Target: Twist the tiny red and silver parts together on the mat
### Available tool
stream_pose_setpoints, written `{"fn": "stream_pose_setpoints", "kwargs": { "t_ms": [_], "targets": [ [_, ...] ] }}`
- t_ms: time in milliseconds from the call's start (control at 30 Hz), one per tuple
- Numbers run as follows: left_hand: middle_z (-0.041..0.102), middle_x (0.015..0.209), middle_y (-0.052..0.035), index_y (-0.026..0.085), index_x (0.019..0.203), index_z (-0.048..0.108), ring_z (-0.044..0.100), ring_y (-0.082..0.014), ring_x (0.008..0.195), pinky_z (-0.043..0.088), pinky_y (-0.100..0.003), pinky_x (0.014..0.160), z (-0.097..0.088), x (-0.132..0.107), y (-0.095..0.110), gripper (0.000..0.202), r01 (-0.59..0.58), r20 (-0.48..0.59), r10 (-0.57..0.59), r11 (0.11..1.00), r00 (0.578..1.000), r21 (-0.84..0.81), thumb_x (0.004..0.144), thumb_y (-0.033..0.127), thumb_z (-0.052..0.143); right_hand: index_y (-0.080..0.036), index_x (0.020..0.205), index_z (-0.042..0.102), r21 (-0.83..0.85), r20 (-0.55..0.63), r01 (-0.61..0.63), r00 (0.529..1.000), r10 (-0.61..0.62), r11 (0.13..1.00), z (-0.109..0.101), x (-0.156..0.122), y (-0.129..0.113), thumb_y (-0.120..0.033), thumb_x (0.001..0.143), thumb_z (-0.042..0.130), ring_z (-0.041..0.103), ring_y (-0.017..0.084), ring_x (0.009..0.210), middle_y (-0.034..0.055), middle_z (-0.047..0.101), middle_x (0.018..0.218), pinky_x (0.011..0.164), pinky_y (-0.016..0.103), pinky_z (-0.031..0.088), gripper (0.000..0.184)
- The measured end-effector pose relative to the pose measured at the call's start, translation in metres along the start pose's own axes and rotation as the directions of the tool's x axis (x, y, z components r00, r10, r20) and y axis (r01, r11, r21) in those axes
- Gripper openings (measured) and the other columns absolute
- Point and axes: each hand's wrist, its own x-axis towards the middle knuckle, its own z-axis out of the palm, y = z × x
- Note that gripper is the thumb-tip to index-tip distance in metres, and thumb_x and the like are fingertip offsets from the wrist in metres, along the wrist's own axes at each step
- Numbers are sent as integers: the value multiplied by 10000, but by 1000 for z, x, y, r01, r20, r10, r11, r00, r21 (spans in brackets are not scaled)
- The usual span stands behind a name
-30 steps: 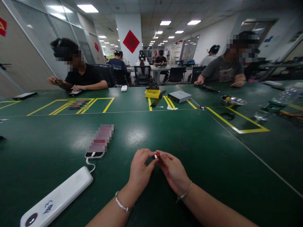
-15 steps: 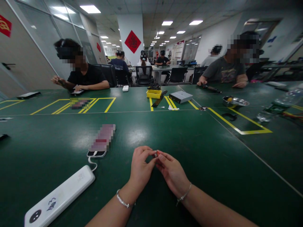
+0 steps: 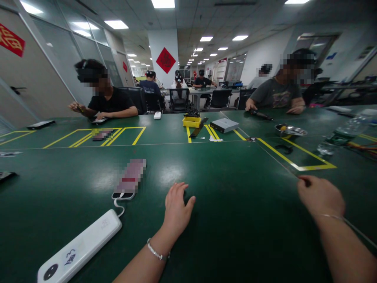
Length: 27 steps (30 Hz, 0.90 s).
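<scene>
My left hand (image 3: pixel 178 208) is open over the green table (image 3: pixel 235 236), thumb and fingers apart, with nothing in it. Far to the right, my right hand (image 3: pixel 322 196) is closed, its thumb and fingertips pinched together. What it holds, if anything, is hidden from view. Left of my left hand lies a phone (image 3: pixel 131 177), its screen blurred out. A white cable (image 3: pixel 119 207) joins it to a long white power bank (image 3: pixel 81 247) with handwriting on top.
Yellow tape (image 3: pixel 316 168) marks boxes on the table. Further off are a yellow tray (image 3: pixel 192 122), a grey box (image 3: pixel 224 125), a metal bowl (image 3: pixel 294 130) and a plastic bottle (image 3: pixel 343 131). One person (image 3: pixel 113 98) sits across on the left, another (image 3: pixel 277 92) on the right.
My hands were together at a small red thing; now they are apart. My right hand has moved far right, and my left has opened. The red thing no longer shows.
</scene>
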Motion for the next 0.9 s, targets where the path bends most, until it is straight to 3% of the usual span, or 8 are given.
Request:
{"fn": "stream_pose_setpoints", "kwargs": {
  "t_ms": [100, 233, 367, 567, 667, 767, 833, 900],
  "targets": [
    [493, 1210, -64, 206, 1085, 505, 351, -242, 1197, 277, -452, 991, 0, 0, 1, 329, 5, 16, -6, 1000, 1000, 31, 772, 306, 493, -189, 1042, 609, -145, 99, -227, 965, 242, 963, 8, 12, 57, -342, 663, 448, 501, 301, 853, 213, 532, 1008, 529, 356, 301, 439],
    [512, 1197, -55, 212, 1069, 528, 364, -229, 1192, 281, -436, 990, -2, 1, 2, 308, 5, 55, -7, 999, 998, 37, 787, 321, 473, -236, 1044, 616, -161, 209, -456, 851, 482, 875, 18, 22, 93, -301, 560, 527, 484, 339, 924, 230, 505, 1035, 510, 364, 276, 497],
    [529, 1186, -42, 225, 1050, 553, 363, -226, 1194, 267, -435, 995, -4, 0, 2, 293, -7, 94, 2, 999, 996, 50, 799, 342, 456, -244, 1001, 638, -123, 261, -514, 809, 527, 849, 24, 26, 102, -300, 507, 564, 473, 362, 948, 227, 498, 1056, 503, 373, 275, 503],
    [537, 1181, -29, 239, 1040, 561, 372, -225, 1188, 264, -440, 991, -5, 0, 5, 286, -9, 99, 3, 998, 995, 61, 803, 354, 449, -239, 954, 660, -97, 166, -484, 854, 494, 870, 26, 21, 95, -427, 510, 587, 439, 405, 955, 265, 476, 977, 497, 387, 259, 488],
    [540, 1180, -21, 251, 1046, 563, 372, -225, 1189, 259, -447, 991, -4, 0, 4, 292, -16, 114, 7, 997, 993, 71, 816, 364, 423, -234, 942, 666, -109, 37, -410, 909, 416, 905, 19, 12, 76, -442, 543, 567, 429, 397, 937, 262, 466, 949, 510, 401, 257, 461],
    [539, 1185, -10, 268, 1073, 549, 371, -220, 1189, 254, -452, 993, -3, 1, 3, 305, -26, 130, 16, 997, 991, 76, 832, 360, 387, -189, 938, 661, -79, -165, -211, 967, 196, 974, 8, -2, 37, -428, 659, 465, 432, 357, 915, 230, 481, 959, 547, 407, 293, 416],
    [532, 1197, -9, 275, 1106, 527, 375, -213, 1187, 251, -451, 996, -3, 1, 3, 314, -26, 128, 15, 996, 992, 83, 836, 339, 378, -146, 950, 641, -81, -300, 18, 953, -42, 997, 2, -17, 0, -397, 734, 396, 433, 321, 931, 199, 495, 980, 629, 413, 342, 413],
    [521, 1214, -11, 275, 1136, 503, 380, -209, 1184, 247, -450, 999, -2, 2, 4, 328, -25, 125, 13, 995, 992, 94, 833, 313, 383, -123, 958, 620, -76, -356, 281, 888, -290, 957, 0, -36, -44, -357, 773, 378, 436, 282, 961, 166, 505, 1008, 751, 411, 362, 384]
  ]
}}
